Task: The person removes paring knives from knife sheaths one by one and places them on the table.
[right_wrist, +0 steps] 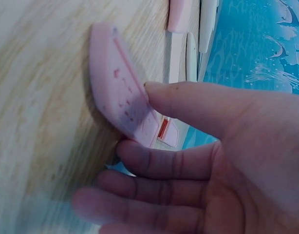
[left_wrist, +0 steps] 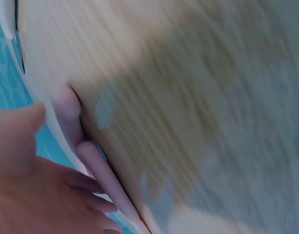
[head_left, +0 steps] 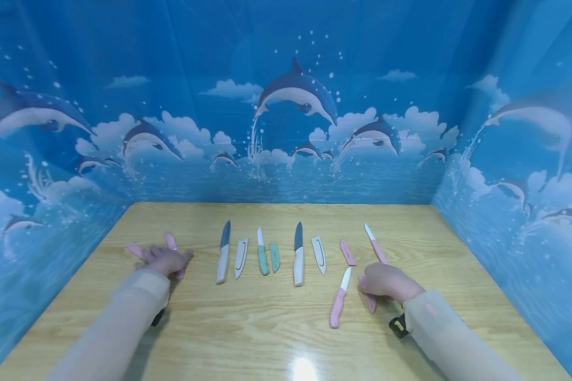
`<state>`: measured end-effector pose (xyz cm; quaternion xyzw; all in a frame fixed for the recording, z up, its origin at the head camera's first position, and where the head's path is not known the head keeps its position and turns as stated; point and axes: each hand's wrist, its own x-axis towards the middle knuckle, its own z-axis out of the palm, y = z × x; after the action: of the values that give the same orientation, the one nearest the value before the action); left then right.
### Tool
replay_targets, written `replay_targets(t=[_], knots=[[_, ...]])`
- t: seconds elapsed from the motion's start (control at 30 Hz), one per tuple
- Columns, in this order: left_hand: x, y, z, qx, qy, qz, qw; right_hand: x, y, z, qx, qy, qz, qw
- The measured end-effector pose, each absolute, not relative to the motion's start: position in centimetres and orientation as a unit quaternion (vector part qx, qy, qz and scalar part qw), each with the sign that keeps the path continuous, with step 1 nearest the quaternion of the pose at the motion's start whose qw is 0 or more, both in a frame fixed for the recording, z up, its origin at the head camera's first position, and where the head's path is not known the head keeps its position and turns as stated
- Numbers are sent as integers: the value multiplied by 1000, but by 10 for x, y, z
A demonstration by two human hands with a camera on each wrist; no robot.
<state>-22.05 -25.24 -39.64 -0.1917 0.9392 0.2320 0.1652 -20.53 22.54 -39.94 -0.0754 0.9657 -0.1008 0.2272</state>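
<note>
My right hand (head_left: 386, 280) pinches a pink blade sheath (right_wrist: 122, 87) between thumb and index finger, the other fingers spread loosely below. To its left lies a pink-handled paring knife (head_left: 337, 307) with a white blade. Just beyond the hand is another pink-handled knife (head_left: 374, 242), its handle end partly hidden. A second pink sheath (head_left: 347, 253) lies a little farther back. On the left side my left hand (head_left: 161, 259) hovers with fingers extended near pink-handled pieces (left_wrist: 110, 178); their kind cannot be told, as the hand covers part of them.
Across the middle lie two white-handled kitchen knives (head_left: 223, 263) with dark blades, white sheaths (head_left: 241, 258), a green-handled knife (head_left: 262, 259) and a green sheath (head_left: 274, 257). A dolphin-print curtain (head_left: 286, 174) encloses the wooden table (head_left: 248, 328) at the back and sides.
</note>
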Motion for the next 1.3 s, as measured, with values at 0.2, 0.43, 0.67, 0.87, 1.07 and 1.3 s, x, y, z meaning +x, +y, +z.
replay_targets(t=[0.2,0.43,0.67,0.87,1.07,1.3], knots=[[-223,-249,-395,-199,940,223,163,-206,225,-400,-75,966,-104,226],[-240,-256,-399,-177,963,139,148,-205,225,-399,-79,966,-103,223],[-245,-260,-403,-170,969,119,133,-206,225,-399,-76,965,-106,228],[-248,-257,-400,-144,972,107,149,-205,224,-399,-81,967,-99,222],[-252,-257,-401,-139,972,110,155,-206,224,-401,-82,969,-88,217],[-250,-259,-394,-146,964,176,135,-206,225,-400,-86,968,-93,218]])
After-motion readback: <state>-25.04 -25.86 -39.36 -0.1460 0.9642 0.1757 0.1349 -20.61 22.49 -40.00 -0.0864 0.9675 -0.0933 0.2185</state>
